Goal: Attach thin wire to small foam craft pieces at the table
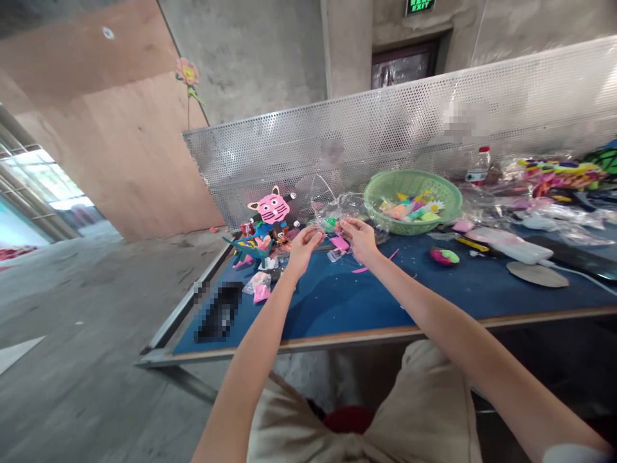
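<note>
My left hand and my right hand are raised close together over the far part of the blue table. The fingers of each are pinched on a thin, pale wire that arches up in a loop between them. Exact finger contact is too small to see clearly. Just beyond the hands lies a tangle of clear film and wire, with a green piece in it. A pink packet lies between my hands, and a pink strip rests near my right wrist.
A green basket holding colourful pieces stands behind my right hand. Left are a pink cat-faced figure, small packets and a blurred dark object. Rightward lie a pink-green lump, a yellow cutter and a white power bank.
</note>
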`<state>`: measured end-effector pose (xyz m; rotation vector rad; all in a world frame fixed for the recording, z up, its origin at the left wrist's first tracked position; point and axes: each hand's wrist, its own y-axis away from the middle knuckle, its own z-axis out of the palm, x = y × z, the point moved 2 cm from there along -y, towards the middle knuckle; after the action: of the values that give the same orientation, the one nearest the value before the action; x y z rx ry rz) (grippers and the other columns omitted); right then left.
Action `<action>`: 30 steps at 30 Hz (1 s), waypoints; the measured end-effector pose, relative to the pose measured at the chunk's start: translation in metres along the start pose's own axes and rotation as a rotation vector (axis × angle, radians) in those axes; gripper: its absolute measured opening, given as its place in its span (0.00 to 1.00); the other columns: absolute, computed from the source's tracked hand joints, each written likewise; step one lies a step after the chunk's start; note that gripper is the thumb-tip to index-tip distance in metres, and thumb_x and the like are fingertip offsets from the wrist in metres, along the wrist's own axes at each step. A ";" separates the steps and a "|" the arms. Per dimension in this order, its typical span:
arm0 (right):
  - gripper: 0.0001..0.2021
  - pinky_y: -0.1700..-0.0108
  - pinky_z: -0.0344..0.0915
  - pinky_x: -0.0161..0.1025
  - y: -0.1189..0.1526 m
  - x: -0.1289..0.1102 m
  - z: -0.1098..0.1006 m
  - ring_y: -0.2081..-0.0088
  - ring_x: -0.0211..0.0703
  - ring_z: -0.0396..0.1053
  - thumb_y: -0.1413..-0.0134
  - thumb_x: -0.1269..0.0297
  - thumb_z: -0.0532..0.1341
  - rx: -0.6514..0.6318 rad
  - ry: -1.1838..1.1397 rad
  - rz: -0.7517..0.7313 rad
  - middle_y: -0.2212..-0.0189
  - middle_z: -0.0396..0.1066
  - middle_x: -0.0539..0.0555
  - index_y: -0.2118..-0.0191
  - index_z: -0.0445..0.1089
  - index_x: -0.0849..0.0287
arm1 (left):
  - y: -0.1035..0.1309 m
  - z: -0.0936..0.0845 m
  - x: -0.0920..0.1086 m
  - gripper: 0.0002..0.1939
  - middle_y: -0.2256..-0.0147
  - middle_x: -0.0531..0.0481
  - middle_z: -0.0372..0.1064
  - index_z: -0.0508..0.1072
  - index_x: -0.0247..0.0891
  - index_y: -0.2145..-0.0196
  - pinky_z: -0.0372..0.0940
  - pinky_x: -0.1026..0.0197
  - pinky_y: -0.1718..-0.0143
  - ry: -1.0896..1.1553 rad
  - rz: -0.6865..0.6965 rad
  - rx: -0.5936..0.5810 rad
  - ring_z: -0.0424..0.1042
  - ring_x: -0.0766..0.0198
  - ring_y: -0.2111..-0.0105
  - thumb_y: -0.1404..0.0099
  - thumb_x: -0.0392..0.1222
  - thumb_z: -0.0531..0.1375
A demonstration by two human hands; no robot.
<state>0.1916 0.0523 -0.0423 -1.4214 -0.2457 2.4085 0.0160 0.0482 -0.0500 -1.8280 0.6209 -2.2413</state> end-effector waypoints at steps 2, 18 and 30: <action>0.23 0.57 0.75 0.42 0.002 0.002 0.001 0.63 0.45 0.78 0.69 0.49 0.76 0.002 0.020 0.012 0.70 0.78 0.52 0.68 0.70 0.55 | 0.000 0.000 -0.002 0.25 0.52 0.41 0.78 0.74 0.37 0.52 0.70 0.53 0.45 -0.009 0.002 0.022 0.78 0.60 0.54 0.43 0.52 0.70; 0.20 0.55 0.73 0.40 0.005 0.009 0.003 0.65 0.41 0.77 0.67 0.53 0.76 -0.120 0.014 0.003 0.71 0.79 0.50 0.68 0.72 0.56 | -0.002 -0.002 -0.010 0.19 0.54 0.44 0.78 0.73 0.38 0.58 0.70 0.49 0.44 0.194 -0.085 0.111 0.78 0.58 0.51 0.39 0.53 0.69; 0.16 0.55 0.74 0.43 0.010 -0.005 0.006 0.66 0.45 0.78 0.60 0.51 0.76 -0.221 0.119 -0.143 0.71 0.80 0.53 0.68 0.78 0.56 | 0.003 0.006 0.011 0.05 0.67 0.51 0.77 0.78 0.35 0.60 0.67 0.58 0.43 0.485 -0.166 0.243 0.78 0.71 0.65 0.33 0.35 0.64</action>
<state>0.1865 0.0410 -0.0388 -1.5764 -0.5787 2.2271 0.0191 0.0399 -0.0408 -1.2676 0.2495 -2.7535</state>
